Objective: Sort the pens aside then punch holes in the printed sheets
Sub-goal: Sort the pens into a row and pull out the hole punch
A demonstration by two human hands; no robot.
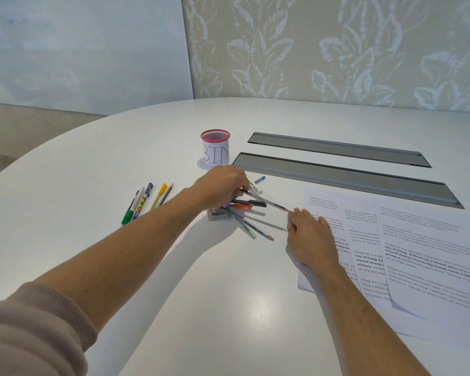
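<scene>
- At frame centre, your left hand pinches a thin black pencil above the mixed pen pile.
- Lower right of it, your right hand rests with relaxed fingers on the white printed sheets.

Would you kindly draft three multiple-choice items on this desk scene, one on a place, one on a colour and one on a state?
1. Where does the cup marked BIN stand?
A. on the printed sheets
B. beyond the left hand
C. at the table's near edge

2. What colour is the cup's rim?
A. red
B. blue
C. black

3. What is the left hand doing?
A. lying flat
B. gripping a thin dark pen
C. holding paper

Answers: 1 B, the cup stands just past the knuckles. 2 A, the mesh rim is red. 3 B, fingers curl round the pen, while the right hand rests on the printed sheets.
</scene>
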